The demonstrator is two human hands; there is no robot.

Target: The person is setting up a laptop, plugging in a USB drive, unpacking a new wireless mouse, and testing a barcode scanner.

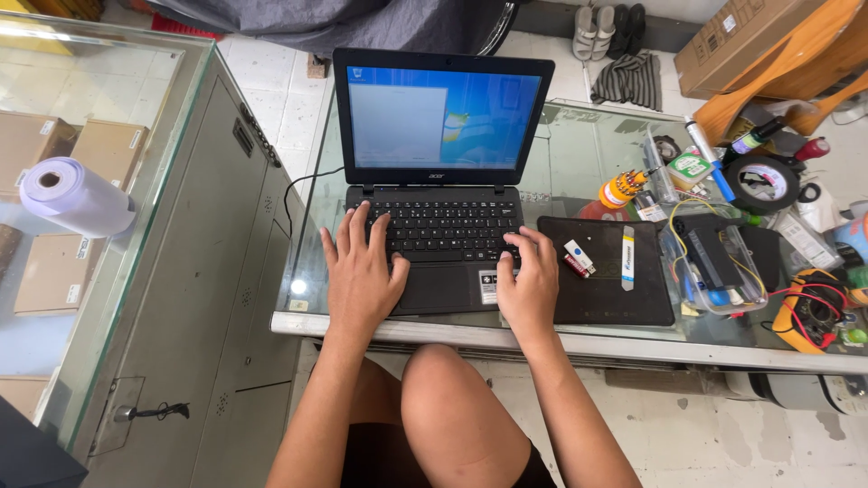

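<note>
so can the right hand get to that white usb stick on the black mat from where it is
Probably yes: the right hand rests on the laptop beside the black mat, and nothing lies between it and the white USB stick.

- A black laptop (440,181) sits open on a glass table (579,343), its screen lit blue.
- The left hand (362,271) lies flat over the keyboard (445,228).
- The right hand (529,280) rests at the keyboard's right edge (fingers curled), near a black mat (615,294) holding a small white USB stick (579,256).
</note>
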